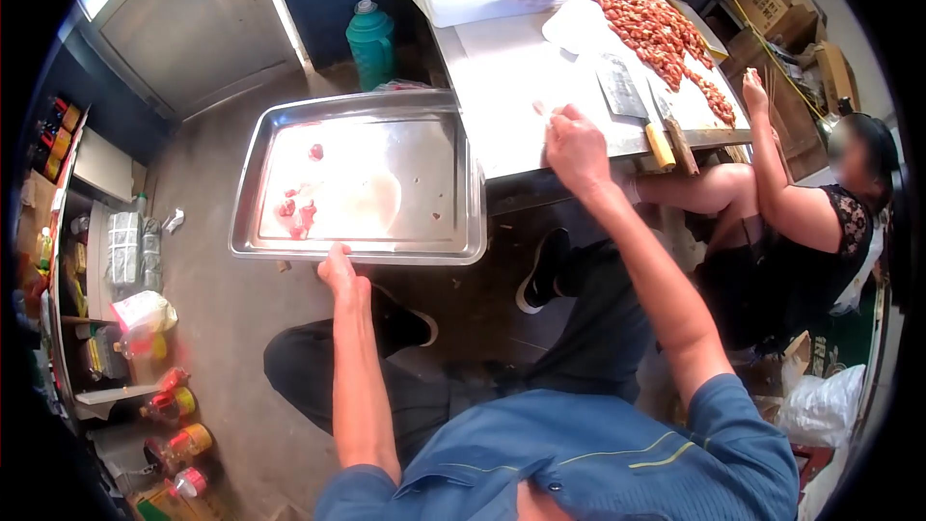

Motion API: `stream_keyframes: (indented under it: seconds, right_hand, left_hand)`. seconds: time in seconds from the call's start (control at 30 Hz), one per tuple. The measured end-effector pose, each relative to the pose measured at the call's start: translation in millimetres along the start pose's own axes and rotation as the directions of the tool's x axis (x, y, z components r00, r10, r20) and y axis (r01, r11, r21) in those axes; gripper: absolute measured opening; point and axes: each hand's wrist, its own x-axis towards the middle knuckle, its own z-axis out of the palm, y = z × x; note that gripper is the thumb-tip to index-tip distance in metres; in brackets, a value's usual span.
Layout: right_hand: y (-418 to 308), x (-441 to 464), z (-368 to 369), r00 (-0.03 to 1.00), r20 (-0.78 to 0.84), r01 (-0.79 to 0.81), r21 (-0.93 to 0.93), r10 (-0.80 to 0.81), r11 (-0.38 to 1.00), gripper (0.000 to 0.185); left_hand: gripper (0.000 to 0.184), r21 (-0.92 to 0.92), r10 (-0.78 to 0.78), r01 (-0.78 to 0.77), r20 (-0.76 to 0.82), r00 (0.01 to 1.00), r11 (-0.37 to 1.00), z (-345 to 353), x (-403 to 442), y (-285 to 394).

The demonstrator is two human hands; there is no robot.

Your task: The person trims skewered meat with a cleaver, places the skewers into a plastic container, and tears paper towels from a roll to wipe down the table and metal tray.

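Observation:
My left hand (340,270) grips the near rim of a wide metal tray (439,256), thumb on the edge. A few pieces of red meat (301,218) lie on the tray's left side in a wet patch. My right hand (577,147) is closed above the near edge of the white table (502,125); a small pale bit shows by its fingertips, too small to name. Right of this hand lie a cleaver (620,87) with a yellow handle and a knife with a wooden handle (681,147). Beyond them spreads a long pile of cut red meat (656,34).
A white bin (453,2) with skewered meat stands at the table's far left. A green thermos (370,43) is on the floor behind the tray. Another person (810,222) sits at right, hands raised with thin sticks. Shelves with bottles (174,405) line the left.

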Motion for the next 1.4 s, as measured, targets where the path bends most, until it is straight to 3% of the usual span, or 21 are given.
stream_keyframes:
  seconds: [0.2, 0.27, 0.3, 0.33, 0.43, 0.5, 0.57, 0.6, 0.63, 0.67, 0.7, 0.77, 0.87, 0.93, 1.0, 1.07, 1.13, 1.3, 1.4]
  right_hand:
    - [-87.5, -3.1, 34.2, 0.988, -0.065, 0.141, 0.064, -0.136, 0.988, 0.011]
    - [-117.8, -2.2, 46.9, 0.984, -0.021, 0.180, 0.173, -0.180, 0.968, 0.010]
    - [-133.3, -5.5, 58.4, 0.980, 0.148, 0.080, 0.323, -0.134, 0.943, 0.010]
    - [-141.6, -10.4, 69.0, 0.978, 0.105, 0.121, 0.412, -0.179, 0.903, 0.010]
    - [-147.4, -10.4, 67.0, 0.987, 0.072, 0.080, 0.561, -0.146, 0.824, 0.010]
    - [-134.9, -1.6, 46.5, 0.988, -0.107, 0.151, 0.611, -0.107, 0.777, 0.010]
    - [-110.7, 18.1, 29.5, 0.990, -0.142, 0.088, 0.625, 0.002, 0.776, 0.009]
    - [-87.4, 27.6, 34.6, 0.990, -0.080, -0.027, 0.713, 0.120, 0.700, 0.009]
    - [-70.6, 36.6, 24.0, 0.975, -0.168, 0.001, 0.652, 0.144, 0.758, 0.010]
    - [-50.1, 44.7, 17.1, 0.966, -0.162, -0.064, 0.611, 0.203, 0.789, 0.013]
    - [-31.2, 50.3, 9.7, 0.948, -0.100, -0.165, 0.657, 0.303, 0.735, 0.015]
    - [19.2, 58.0, 5.0, 0.937, -0.175, -0.203, 0.433, 0.303, 0.878, 0.026]
    - [68.0, 61.5, 6.7, 0.893, -0.089, -0.402, 0.278, 0.440, 0.872, 0.029]
    - [72.4, 62.3, 10.5, 0.897, -0.063, -0.414, 0.228, 0.438, 0.881, 0.027]
    - [58.2, 63.1, 11.1, 0.946, -0.001, -0.322, 0.055, 0.323, 0.945, 0.017]
    - [48.0, 67.3, 16.6, 0.968, 0.009, -0.249, 0.052, 0.249, 0.967, 0.016]
    - [23.2, 73.5, 17.4, 0.960, 0.084, -0.277, 0.135, 0.268, 0.951, 0.014]
    - [-36.0, 54.8, 36.5, 0.995, 0.084, -0.063, 0.212, 0.046, 0.975, 0.010]
    - [-74.7, 43.4, 34.5, 0.989, 0.105, 0.072, 0.253, -0.102, 0.965, 0.012]
  left_hand:
    - [0.003, 0.044, 0.018, -0.018, 0.001, 1.000, 0.999, -2.6, -5.9, 3.1]
    - [0.006, 0.058, 0.010, -0.009, -0.022, 1.000, 0.998, -2.1, -2.5, 2.3]
    - [0.008, 0.045, 0.003, -0.003, -0.006, 1.000, 0.999, 1.2, -11.7, 8.0]
    - [0.008, 0.043, 0.003, -0.003, 0.003, 1.000, 0.999, 2.2, -14.8, 9.0]
    - [0.015, 0.004, 0.040, -0.040, 0.035, 0.999, 0.999, 0.1, -15.9, 7.4]
    - [0.015, 0.004, 0.028, -0.028, 0.041, 0.999, 1.000, -2.5, -15.4, 7.1]
    - [0.014, 0.009, 0.039, -0.040, 0.049, 0.998, 0.999, -1.7, -14.4, 6.8]
    - [0.014, 0.004, 0.038, -0.038, 0.055, 0.998, 0.999, -0.4, -14.9, 7.2]
    - [0.014, 0.018, 0.041, -0.041, 0.045, 0.998, 0.999, 0.7, -16.3, 8.5]
    - [0.013, 0.034, 0.042, -0.044, 0.034, 0.999, 0.998, 1.0, -17.8, 9.3]
    - [0.013, 0.027, 0.040, -0.041, 0.043, 0.998, 0.999, 0.8, -18.6, 9.9]
    - [0.009, 0.009, 0.028, -0.028, 0.050, 0.998, 1.000, 5.2, -28.5, 18.0]
    - [0.011, 0.001, 0.013, -0.013, 0.061, 0.998, 1.000, 1.1, -22.6, 13.4]
    - [0.010, -0.005, 0.047, -0.047, 0.064, 0.997, 0.999, 0.7, -17.8, 11.0]
    - [0.008, 0.003, 0.043, -0.043, 0.051, 0.998, 0.999, 1.7, -15.9, 10.6]
    - [0.009, -0.019, 0.046, -0.045, 0.068, 0.997, 0.999, -1.8, -11.9, 7.1]
    - [0.010, -0.011, 0.045, -0.044, 0.072, 0.996, 0.999, -1.5, -14.5, 9.6]
    - [0.016, -0.005, 0.033, -0.032, 0.096, 0.995, 0.999, 2.9, -18.3, 15.8]
    - [0.009, -0.013, 0.074, -0.074, 0.064, 0.995, 0.997, 0.6, -11.0, 8.7]
